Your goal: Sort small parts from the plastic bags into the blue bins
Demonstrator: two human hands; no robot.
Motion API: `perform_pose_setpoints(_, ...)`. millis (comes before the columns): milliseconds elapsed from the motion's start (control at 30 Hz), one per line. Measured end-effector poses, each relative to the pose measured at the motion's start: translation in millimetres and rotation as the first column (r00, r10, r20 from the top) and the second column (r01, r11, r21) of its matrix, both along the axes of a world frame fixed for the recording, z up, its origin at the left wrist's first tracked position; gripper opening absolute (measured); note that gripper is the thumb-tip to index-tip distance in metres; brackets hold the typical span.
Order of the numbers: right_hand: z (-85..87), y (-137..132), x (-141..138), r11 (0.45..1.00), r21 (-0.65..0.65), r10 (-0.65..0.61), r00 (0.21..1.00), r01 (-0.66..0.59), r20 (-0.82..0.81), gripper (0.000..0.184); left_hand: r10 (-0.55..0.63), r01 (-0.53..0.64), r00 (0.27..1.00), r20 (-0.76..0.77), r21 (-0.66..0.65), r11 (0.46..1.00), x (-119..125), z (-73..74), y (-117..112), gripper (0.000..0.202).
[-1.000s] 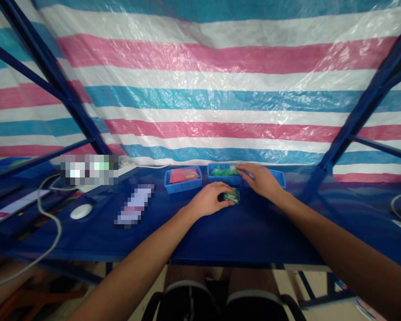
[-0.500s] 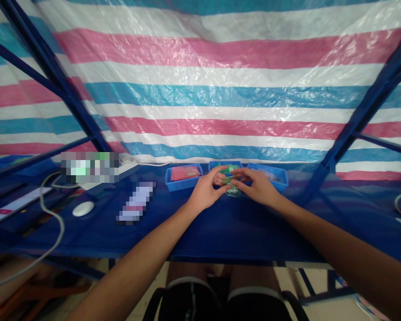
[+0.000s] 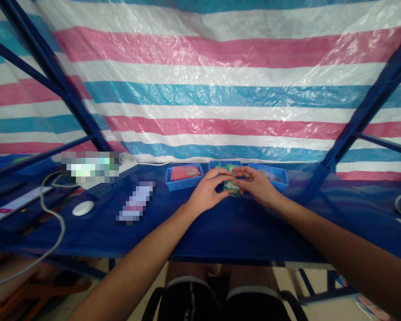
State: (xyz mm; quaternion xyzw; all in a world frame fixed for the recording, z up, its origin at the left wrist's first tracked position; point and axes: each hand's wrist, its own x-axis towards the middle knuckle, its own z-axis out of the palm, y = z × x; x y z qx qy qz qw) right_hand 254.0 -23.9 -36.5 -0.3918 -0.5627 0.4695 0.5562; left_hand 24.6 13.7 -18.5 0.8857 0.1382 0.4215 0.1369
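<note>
As 2 hands [image 3: 207,191] [image 3: 257,187] pinch a glossy packet [image 3: 232,188].

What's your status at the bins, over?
Left grip and right grip both on green packet. Blue bin directly behind it.

white mouse [image 3: 83,208] beside white cable [image 3: 63,229]

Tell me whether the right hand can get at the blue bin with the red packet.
Probably not directly: the left hand and the green packet lie between the right hand and that blue bin, so it must pass over them.
</note>
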Motion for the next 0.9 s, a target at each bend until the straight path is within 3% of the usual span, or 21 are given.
perform_pose_setpoints(200,3.6,-3,-2,0.997,-0.044,0.054,0.997,-0.056,-0.057,0.039,0.027,-0.026,0.999,0.027,-0.014,1.000,0,-1.4,3,0.031)
perform_pose_setpoints(300,11.2,-9,-4,0.991,-0.093,0.095,0.993,-0.102,-0.069,0.043,0.111,-0.105,0.991,0.078,-0.082,0.991,0,-1.8,2,0.026)
perform_pose_setpoints(433,13.8,-12,-5,0.997,-0.052,0.067,0.996,-0.064,0.054,0.042,0.182,-0.166,0.981,0.071,-0.187,0.968,-1,-0.8,-1,0.041)
perform_pose_setpoints(600,6.5,-9,-1,0.996,-0.094,0.005,0.999,-0.009,-0.043,0.050,0.102,-0.101,0.993,0.058,-0.018,0.995,0,2.4,-4,0.060)
perform_pose_setpoints(733,6.8,-9,1,0.968,-0.235,0.031,0.976,-0.083,-0.216,0.045,0.022,-0.022,1.000,0.002,0.107,0.994,-1,4.2,-4,0.034)
perform_pose_setpoints(800,9.4,-12,0,0.948,-0.292,0.059,0.970,-0.128,-0.234,0.040,0.019,-0.018,1.000,-0.006,0.098,0.995,-2,4.6,-4,0.023)
perform_pose_setpoints(900,13.2,-16,-2,0.940,-0.285,0.136,0.971,-0.189,-0.194,0.044,0.061,-0.062,0.997,0.045,0.016,0.998,-3,3.9,-4,0.023)
